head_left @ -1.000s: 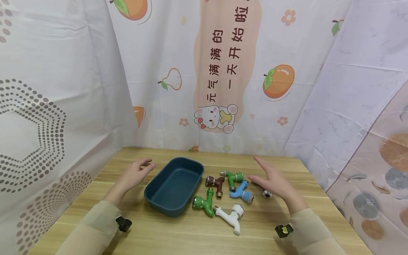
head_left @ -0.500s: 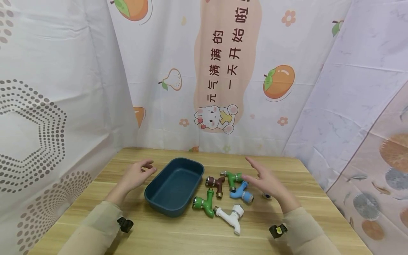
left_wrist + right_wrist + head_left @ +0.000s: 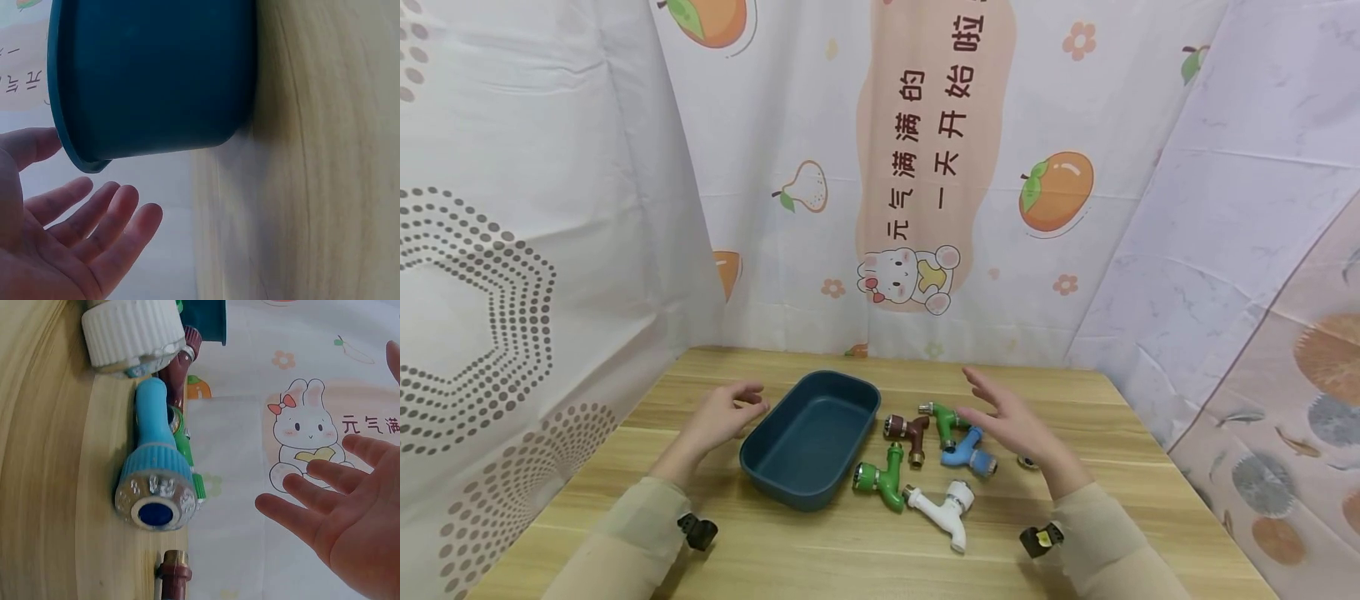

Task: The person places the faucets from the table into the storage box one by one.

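Beside the left wall of a dark teal basin [image 3: 808, 442], my left hand [image 3: 721, 421] hovers with fingers loosely bent and holds nothing. In the left wrist view its thumb is right at the basin's rim [image 3: 62, 94]. My right hand [image 3: 1013, 427], fingers spread, hangs over the taps at the right, holding nothing. Below and left of it lie a blue tap [image 3: 970, 454], a green tap [image 3: 943, 421] partly covered by its thumb, and a brown tap [image 3: 910, 429]. Nearer are another green tap [image 3: 883, 479] and a white tap [image 3: 943, 508]. A further tap [image 3: 1027, 462] is mostly hidden beneath my right wrist.
Everything lies on a wood-grain table [image 3: 850, 554]. A printed curtain [image 3: 820, 275] hangs behind its back edge, with more cloth at both sides. In the right wrist view, a brown tap end [image 3: 175, 575] shows beyond the blue tap.
My right hand has moved left, now overlapping the back green tap and covering more of the rightmost one. My left hand has shifted very slightly right. The taps and basin have stayed put.
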Demonstrator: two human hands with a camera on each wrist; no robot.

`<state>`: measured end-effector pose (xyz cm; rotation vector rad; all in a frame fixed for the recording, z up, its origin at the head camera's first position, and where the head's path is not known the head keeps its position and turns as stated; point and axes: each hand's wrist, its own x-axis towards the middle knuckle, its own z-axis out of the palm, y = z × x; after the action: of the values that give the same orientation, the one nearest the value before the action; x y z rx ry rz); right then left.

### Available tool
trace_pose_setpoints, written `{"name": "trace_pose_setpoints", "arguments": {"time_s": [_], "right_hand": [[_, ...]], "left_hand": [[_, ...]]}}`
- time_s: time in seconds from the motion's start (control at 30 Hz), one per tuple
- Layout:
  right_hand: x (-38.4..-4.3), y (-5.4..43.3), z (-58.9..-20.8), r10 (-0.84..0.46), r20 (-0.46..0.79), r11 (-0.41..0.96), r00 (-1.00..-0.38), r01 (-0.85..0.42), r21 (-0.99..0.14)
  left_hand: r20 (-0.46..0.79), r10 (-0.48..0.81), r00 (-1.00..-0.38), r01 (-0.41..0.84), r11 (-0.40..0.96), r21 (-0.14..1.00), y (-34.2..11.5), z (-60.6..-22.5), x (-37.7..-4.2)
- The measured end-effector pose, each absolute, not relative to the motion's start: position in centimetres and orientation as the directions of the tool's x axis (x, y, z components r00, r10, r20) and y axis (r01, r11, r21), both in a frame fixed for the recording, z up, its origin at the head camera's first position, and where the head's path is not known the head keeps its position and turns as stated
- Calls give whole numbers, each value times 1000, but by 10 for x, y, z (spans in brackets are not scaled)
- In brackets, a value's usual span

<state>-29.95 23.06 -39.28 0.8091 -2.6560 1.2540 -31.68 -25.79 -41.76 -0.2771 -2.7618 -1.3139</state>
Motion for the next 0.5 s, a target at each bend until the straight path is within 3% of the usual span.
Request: {"name": "trace_pose_setpoints", "arguments": {"time_s": [0.5], "right_hand": [[-301, 214, -393, -463, 207, 406, -862, -414, -815]], "left_hand": [[96, 109, -989, 142, 592, 794, -252, -420, -314]]}}
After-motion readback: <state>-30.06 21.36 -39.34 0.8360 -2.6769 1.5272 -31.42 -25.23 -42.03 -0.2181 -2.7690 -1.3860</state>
